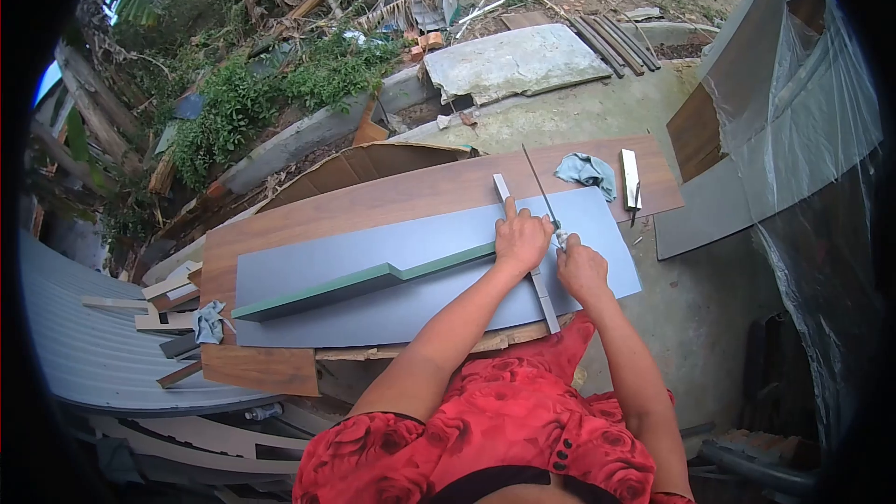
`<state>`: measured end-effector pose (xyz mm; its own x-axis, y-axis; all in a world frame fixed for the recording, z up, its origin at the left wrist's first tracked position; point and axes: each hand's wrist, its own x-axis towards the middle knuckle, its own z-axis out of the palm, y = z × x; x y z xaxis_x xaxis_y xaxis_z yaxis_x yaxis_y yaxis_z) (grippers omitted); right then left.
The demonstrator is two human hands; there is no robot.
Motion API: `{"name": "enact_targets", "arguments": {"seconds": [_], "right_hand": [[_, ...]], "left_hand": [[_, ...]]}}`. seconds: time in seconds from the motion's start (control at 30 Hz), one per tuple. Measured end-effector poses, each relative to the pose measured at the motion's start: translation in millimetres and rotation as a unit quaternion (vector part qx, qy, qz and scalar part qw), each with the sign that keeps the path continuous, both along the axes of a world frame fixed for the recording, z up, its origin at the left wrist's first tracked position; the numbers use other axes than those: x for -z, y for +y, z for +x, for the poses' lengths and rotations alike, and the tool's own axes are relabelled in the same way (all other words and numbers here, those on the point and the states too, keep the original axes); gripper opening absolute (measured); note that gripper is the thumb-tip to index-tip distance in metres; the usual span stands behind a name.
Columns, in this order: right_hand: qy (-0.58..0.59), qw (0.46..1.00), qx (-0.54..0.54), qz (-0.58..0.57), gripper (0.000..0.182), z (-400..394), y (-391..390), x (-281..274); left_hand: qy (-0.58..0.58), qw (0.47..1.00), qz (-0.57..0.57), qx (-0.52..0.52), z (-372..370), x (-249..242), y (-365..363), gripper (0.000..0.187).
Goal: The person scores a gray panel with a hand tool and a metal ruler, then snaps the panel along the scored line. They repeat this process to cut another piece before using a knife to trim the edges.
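Observation:
A grey-blue panel [411,236] lies across a brown wood-grain board. On it rests a long green-edged piece [345,287] with a step along its edge. My left hand [524,239] presses a narrow grey strip [544,297] down across the panel, its index finger stretched along the strip and the other fingers bent over it. Close beside it, my right hand [582,271] is closed around the pale, wrapped-looking end of a long thin dark blade [539,178], which points away from me. The blade's exact kind is unclear.
The brown board [439,185] carries a blue-grey cloth [588,173] and a whitish bar [630,179] at far right. Another rag [211,322] lies at its left end beside several offcuts [166,303]. Plastic-covered panels [775,112] stand to the right. Shrubs [229,121] grow beyond a low wall.

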<state>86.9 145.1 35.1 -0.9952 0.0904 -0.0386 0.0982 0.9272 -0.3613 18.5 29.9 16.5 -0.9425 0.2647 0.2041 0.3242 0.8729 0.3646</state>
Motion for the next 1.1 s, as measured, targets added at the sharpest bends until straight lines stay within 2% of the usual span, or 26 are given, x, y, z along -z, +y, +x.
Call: {"name": "enact_targets", "arguments": {"seconds": [0.13, 0.33, 0.4, 0.53, 0.67, 0.73, 0.83, 0.93, 1.0, 1.03, 1.07, 1.1], "right_hand": [[0.012, 1.0, 0.002, 0.007, 0.022, 5.6, -0.3, -0.4], [-0.055, 0.998, 0.029, 0.03, 0.022, 105.0, 19.5, 6.1], [-0.054, 0.998, 0.028, 0.03, 0.022, 116.2, 23.5, 4.0], [-0.067, 0.997, 0.02, 0.037, 0.021, 81.1, 16.5, -7.8], [-0.004, 1.0, 0.007, 0.022, 0.023, 9.2, 1.1, -0.5], [-0.001, 1.0, 0.007, 0.021, 0.023, 1.6, -3.5, 0.4], [-0.024, 0.999, 0.016, 0.015, 0.023, 19.8, -2.9, -3.1], [-0.075, 0.996, 0.043, -0.015, 0.023, 85.6, 18.5, -4.3], [-0.061, 0.989, 0.064, -0.115, 0.025, 139.8, 41.4, -0.1], [-0.021, 0.975, 0.068, -0.212, 0.026, 165.9, 54.7, 8.1], [0.034, 0.95, 0.066, -0.302, 0.027, 193.0, 64.7, 14.2], [-0.03, 0.892, 0.17, -0.417, 0.027, 215.5, 70.5, 12.7]], "left_hand": [[0.023, 1.0, 0.018, 0.002, -0.5, 3.4, -0.4, 0.039], [-0.021, 1.0, 0.017, 0.005, -1.6, 4.2, 0.2, 0.039], [-0.035, 0.999, 0.021, 0.009, -0.8, -1.4, -1.8, 0.039], [-0.039, 0.999, 0.003, 0.009, -1.3, 0.0, -0.8, 0.04], [-0.044, 0.999, 0.008, 0.01, 0.5, -3.6, -1.3, 0.041], [-0.035, 0.999, 0.003, 0.006, 0.3, -3.0, -2.3, 0.041], [-0.032, 0.999, -0.006, 0.003, -0.8, -1.5, -4.4, 0.04], [-0.011, 0.999, -0.03, 0.009, -0.2, 0.3, 2.1, 0.041], [0.02, 0.998, -0.048, 0.017, 1.2, 0.6, 5.8, 0.04], [0.03, 0.997, -0.069, 0.031, 3.2, -3.4, 7.2, 0.041], [0.062, 0.994, -0.079, 0.046, 2.0, 4.5, 6.6, 0.043], [0.065, 0.993, -0.082, 0.045, 0.2, 10.4, 6.6, 0.045]]}}
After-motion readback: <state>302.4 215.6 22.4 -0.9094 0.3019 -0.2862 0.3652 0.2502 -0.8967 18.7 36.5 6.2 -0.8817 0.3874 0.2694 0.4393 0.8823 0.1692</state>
